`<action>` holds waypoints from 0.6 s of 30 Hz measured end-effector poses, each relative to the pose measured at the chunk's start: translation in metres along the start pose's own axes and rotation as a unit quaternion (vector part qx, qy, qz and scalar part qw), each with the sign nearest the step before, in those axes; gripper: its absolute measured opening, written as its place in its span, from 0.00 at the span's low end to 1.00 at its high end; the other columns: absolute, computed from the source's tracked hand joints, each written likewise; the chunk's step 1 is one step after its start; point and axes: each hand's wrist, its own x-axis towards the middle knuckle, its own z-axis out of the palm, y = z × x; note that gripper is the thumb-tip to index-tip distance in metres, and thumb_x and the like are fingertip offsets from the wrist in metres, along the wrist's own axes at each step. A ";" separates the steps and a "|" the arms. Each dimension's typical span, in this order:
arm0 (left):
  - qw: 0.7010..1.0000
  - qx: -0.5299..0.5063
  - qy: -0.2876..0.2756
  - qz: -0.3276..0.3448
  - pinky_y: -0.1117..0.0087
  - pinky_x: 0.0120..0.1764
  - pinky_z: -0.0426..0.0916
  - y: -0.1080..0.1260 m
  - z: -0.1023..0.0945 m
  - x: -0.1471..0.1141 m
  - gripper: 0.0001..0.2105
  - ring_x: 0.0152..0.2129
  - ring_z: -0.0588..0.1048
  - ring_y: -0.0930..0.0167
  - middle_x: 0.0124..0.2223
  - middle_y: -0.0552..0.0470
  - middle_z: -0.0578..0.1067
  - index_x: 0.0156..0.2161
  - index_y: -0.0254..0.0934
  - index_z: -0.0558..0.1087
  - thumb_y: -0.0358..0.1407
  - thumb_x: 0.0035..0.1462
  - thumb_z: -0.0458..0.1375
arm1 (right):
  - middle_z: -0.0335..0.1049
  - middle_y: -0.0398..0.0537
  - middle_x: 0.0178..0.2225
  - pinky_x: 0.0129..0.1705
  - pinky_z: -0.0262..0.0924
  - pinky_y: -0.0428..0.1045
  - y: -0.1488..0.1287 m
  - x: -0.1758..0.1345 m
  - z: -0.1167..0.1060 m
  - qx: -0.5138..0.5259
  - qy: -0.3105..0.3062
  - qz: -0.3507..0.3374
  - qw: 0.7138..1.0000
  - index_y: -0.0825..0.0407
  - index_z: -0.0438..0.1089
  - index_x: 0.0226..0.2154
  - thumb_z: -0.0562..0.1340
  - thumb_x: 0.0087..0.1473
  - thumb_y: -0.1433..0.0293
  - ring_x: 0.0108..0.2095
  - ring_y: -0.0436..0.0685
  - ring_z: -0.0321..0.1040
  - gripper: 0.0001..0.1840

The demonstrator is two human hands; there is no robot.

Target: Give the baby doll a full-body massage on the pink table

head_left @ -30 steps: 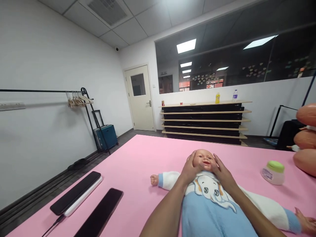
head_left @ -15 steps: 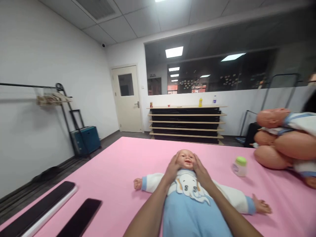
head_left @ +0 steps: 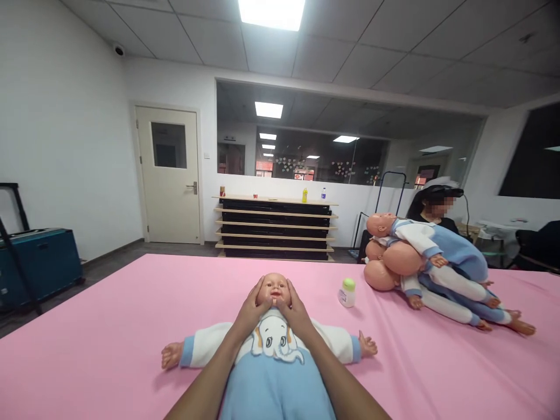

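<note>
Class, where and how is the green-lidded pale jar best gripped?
Probably take the jar around its rounded body, below the lid, coming from the near left with the bare right hand, once free: it stands upright, and piled baby dolls in blue-and-white clothes lie to its right.

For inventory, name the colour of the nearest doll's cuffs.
Light blue; the cuffs show best in the head view.

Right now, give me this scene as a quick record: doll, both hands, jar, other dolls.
Doll: lying face up on the pink tabletop
Left hand: cupped against one side of the doll's head
Right hand: cupped against the other side
Jar: green-lidded, upright, right of the doll
Other dolls: piled farther right
</note>
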 end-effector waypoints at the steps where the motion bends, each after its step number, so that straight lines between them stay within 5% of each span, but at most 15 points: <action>1: 1.000 0.005 0.000 -0.002 0.58 0.65 0.48 0.001 0.000 0.000 0.39 0.64 0.54 0.60 0.67 0.47 0.57 0.66 0.39 0.53 0.50 0.54 0.60 | 0.44 0.49 0.68 0.68 0.39 0.60 0.001 0.000 0.000 -0.001 0.001 0.002 1.000 0.49 0.43 0.67 0.57 0.55 0.46 0.67 0.61 0.42 0.46; 4: 1.000 0.008 0.012 -0.010 0.59 0.65 0.47 0.002 0.000 -0.001 0.34 0.65 0.53 0.62 0.68 0.48 0.55 0.66 0.40 0.55 0.52 0.58 0.54 | 0.44 0.48 0.68 0.68 0.38 0.60 0.003 0.002 0.001 0.002 0.009 0.011 1.000 0.48 0.44 0.67 0.51 0.59 0.45 0.67 0.60 0.42 0.42; 10: 0.998 0.054 -0.007 0.016 0.57 0.65 0.47 0.000 -0.001 -0.003 0.41 0.65 0.52 0.60 0.68 0.45 0.53 0.67 0.40 0.50 0.51 0.54 0.60 | 0.43 0.49 0.68 0.67 0.40 0.61 0.002 0.001 0.001 0.002 -0.003 -0.002 1.000 0.48 0.42 0.67 0.60 0.53 0.46 0.67 0.62 0.42 0.48; 14: 0.999 0.041 0.002 0.007 0.58 0.66 0.44 0.000 -0.002 -0.002 0.32 0.66 0.51 0.63 0.69 0.46 0.53 0.66 0.40 0.53 0.52 0.62 0.49 | 0.43 0.48 0.68 0.68 0.36 0.59 0.000 0.001 -0.001 0.011 0.005 0.008 1.000 0.48 0.46 0.67 0.51 0.59 0.45 0.68 0.59 0.40 0.41; 18: 0.998 0.057 -0.011 0.014 0.57 0.65 0.47 0.003 -0.001 -0.005 0.40 0.65 0.52 0.61 0.69 0.45 0.53 0.67 0.41 0.49 0.50 0.55 0.59 | 0.43 0.50 0.68 0.67 0.41 0.60 0.001 0.001 -0.001 0.005 -0.010 0.005 1.000 0.49 0.42 0.67 0.60 0.53 0.46 0.67 0.62 0.43 0.49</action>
